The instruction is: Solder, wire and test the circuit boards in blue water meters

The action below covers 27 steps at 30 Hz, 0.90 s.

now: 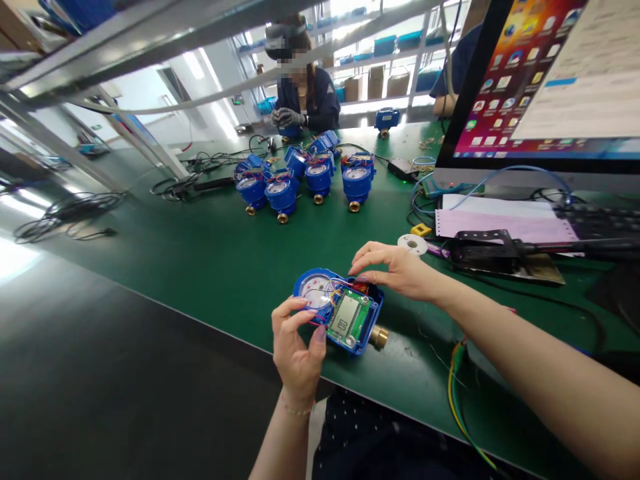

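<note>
An opened blue water meter (313, 280) lies on the green bench in front of me, its round dial at the left. Its housing holds a green circuit board with a small display (345, 315), and a brass pipe end (380, 337) sticks out at the right. Thin coloured wires (333, 287) run between dial and board. My left hand (299, 347) grips the meter's near left side, with fingertips over the dial rim and the thumb at the board's edge. At the far edge, my right hand (393, 270) has bent fingers and thumb on the housing beside the red wires.
Several blue meters (317, 177) stand farther back. A monitor (540, 87) rises at right, above papers (500, 223) and a black stand (485, 250). Nearby lie a white spool (413, 245) and yellow-green wires (455, 380). A gloved co-worker (310, 100) sits opposite.
</note>
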### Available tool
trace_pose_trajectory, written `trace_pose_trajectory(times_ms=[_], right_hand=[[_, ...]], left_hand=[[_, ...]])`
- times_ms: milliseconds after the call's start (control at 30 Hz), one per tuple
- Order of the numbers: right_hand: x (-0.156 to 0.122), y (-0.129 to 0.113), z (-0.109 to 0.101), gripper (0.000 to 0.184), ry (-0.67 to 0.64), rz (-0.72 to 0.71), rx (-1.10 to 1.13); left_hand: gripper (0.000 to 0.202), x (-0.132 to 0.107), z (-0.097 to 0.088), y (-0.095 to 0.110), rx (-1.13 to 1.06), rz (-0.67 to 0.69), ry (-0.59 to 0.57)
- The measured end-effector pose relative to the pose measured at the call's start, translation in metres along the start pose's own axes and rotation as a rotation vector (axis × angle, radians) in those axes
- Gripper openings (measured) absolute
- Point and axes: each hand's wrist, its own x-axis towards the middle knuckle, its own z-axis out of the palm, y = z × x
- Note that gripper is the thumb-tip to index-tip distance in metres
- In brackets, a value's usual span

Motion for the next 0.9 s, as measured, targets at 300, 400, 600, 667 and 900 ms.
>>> trace_pose_trajectory(times_ms=[300, 400, 600, 667, 900], right_hand=[[0.000, -0.001, 0.002, 0.015, 0.184, 0.053, -0.082], [-0.009, -0.010, 0.000, 0.020, 0.291, 0.099, -0.085], [-0.050, -0.037, 0.013, 0.074, 0.189, -0.008, -0.194], [-0.061, -0.040, 0.025, 0.084, 0.195, -0.023, -0.274], [-0.067, -0.042, 0.053, 0.072, 0.336, 0.025, -0.288]], left_hand=[[0.092, 0.006, -0.004, -0.029, 0.026, 0.120, -0.272], [0.098, 0.001, 0.002, -0.025, 0.061, 0.061, -0.218], [0.096, -0.014, 0.014, -0.011, 0.225, 0.014, -0.143], [0.097, -0.016, 0.015, -0.009, 0.243, 0.007, -0.145], [0.093, -0.015, 0.012, -0.008, 0.216, 0.022, -0.148]])
